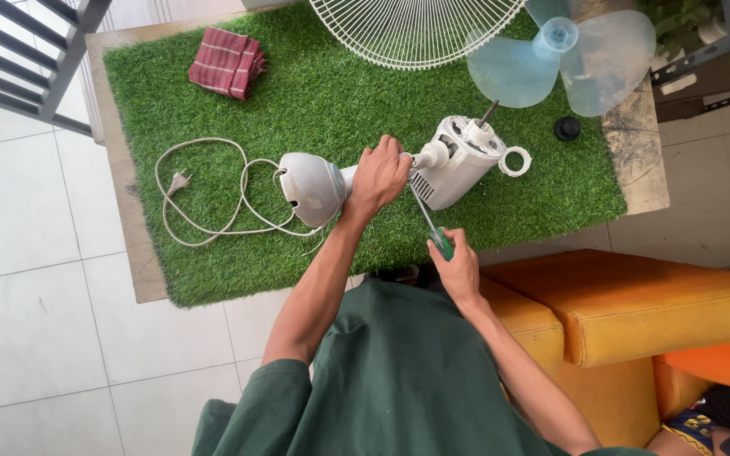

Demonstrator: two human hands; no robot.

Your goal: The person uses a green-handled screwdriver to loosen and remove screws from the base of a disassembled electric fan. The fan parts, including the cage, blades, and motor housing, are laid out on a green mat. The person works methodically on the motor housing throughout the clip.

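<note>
Two hands work over the artificial-grass mat (238, 127), which cushions the parts. Set aside at its far edge lie the wire fan guard (411, 29) and pale blue blade (568, 59). The left hand (379, 176) is closed around the neck of the white fan motor housing (458, 160), steadying it mid-mat, while the right hand (458, 266) grips a green-handled screwdriver (428, 221), tip at the housing.

A folded red checked cloth (226, 62) is laid near the far left corner of the grass mat (314, 101). A white wire grille (411, 29) and pale blue fan blades (563, 59) are seen at the far edge, with a black cap (567, 128) near the right edge.
</note>
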